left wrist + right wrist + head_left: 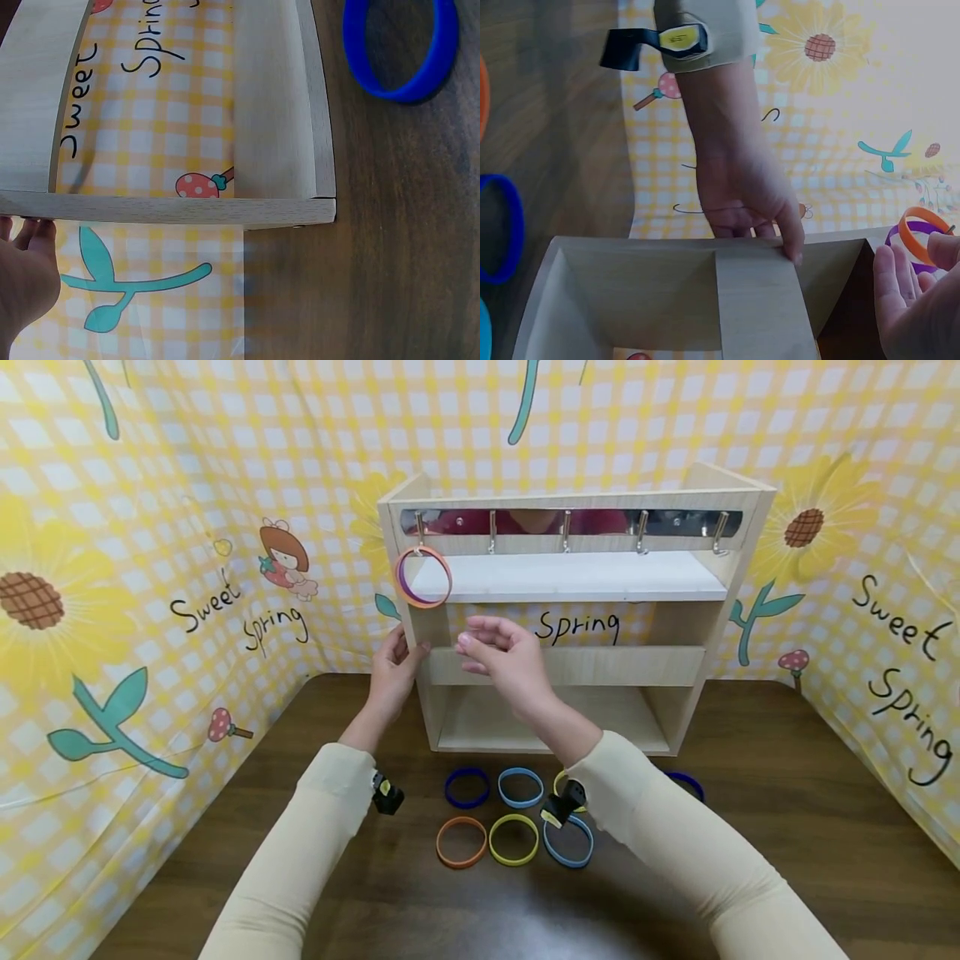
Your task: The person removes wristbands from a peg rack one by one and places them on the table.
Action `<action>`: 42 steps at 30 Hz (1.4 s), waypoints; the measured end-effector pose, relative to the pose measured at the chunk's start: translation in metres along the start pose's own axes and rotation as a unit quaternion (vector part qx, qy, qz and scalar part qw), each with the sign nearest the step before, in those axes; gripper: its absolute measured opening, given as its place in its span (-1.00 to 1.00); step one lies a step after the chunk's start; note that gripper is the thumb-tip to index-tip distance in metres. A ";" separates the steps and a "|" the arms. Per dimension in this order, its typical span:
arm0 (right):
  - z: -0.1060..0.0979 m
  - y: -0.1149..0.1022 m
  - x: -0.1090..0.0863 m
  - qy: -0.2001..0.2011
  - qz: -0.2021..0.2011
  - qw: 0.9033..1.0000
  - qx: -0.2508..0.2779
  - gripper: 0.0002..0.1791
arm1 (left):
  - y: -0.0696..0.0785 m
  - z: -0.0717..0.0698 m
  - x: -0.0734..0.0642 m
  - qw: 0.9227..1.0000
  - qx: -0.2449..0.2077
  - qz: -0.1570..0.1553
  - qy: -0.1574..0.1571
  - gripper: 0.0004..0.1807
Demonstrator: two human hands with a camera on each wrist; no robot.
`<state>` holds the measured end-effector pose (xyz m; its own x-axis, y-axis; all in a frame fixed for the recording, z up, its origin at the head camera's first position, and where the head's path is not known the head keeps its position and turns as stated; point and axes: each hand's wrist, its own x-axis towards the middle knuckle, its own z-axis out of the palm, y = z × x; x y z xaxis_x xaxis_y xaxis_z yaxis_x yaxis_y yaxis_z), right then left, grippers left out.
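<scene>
On the leftmost hook of a wooden shelf rack [622,665] hang an orange wristband [450,581] and a purple wristband [402,578]. My left hand [393,672] grips the rack's left side panel, thumb at its front edge and fingers along the outside. Just below and right of the hanging bands, my right hand [510,664] is raised in front of the rack, its fingers loosely bent and holding nothing. In the right wrist view, that right hand [922,300] appears beside the hanging orange band [909,236].
A metal strip [528,522] carries several hooks. On the brown table [360,877] lie dark blue [467,807], light blue [521,806], orange [461,866] and yellow [513,863] wristbands, among several. My right arm partly covers some. Checked cloth [337,460] surrounds the table.
</scene>
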<state>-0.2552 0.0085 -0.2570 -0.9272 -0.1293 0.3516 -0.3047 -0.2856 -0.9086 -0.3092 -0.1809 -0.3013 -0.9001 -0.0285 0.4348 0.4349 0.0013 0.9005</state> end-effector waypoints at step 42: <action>0.048 -0.013 0.036 0.112 0.010 0.992 0.060 -0.70 | -0.002 -0.001 0.001 1.000 -0.021 0.002 0.002 -0.43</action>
<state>-0.2741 -0.0383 -0.2222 -0.9620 0.0739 0.2629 -0.2702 -0.3972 -0.8770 -0.3110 -0.1816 -0.3030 -0.8986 -0.0326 0.4377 0.4387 -0.0412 0.8977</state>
